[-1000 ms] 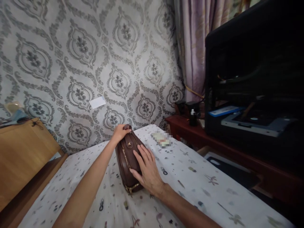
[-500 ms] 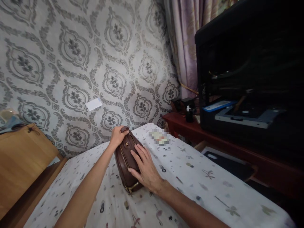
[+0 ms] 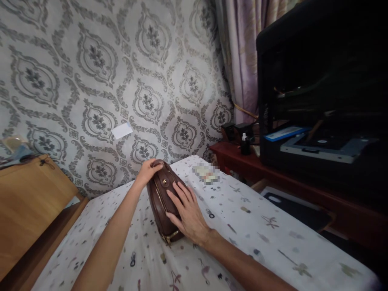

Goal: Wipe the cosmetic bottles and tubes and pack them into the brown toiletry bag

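A brown leather bag (image 3: 157,208) with gold-coloured zips and a round metal stud stands on the patterned bedsheet (image 3: 133,234). At its far end, my left hand (image 3: 146,173) is closed around the top edge, with the thumb over the upper side. My right hand (image 3: 189,214) lies against the bag's right side, its fingers stretched out and apart. The zips look closed. A zip pull hangs at the near end of the bag. The left fingertips are hidden behind the bag.
A pixelated flat item (image 3: 206,173) lies on the sheet beyond the bag. To the right stand a red-brown table (image 3: 230,157), a small dark bottle (image 3: 245,144) and a large black-framed screen (image 3: 318,81). A wooden board (image 3: 33,202) borders the left; patterned wallpaper (image 3: 127,81) is behind.
The view has shifted slightly, so the room's contents appear a little further right. Both hands keep nearly the same places on the bag, which leans marginally differently.
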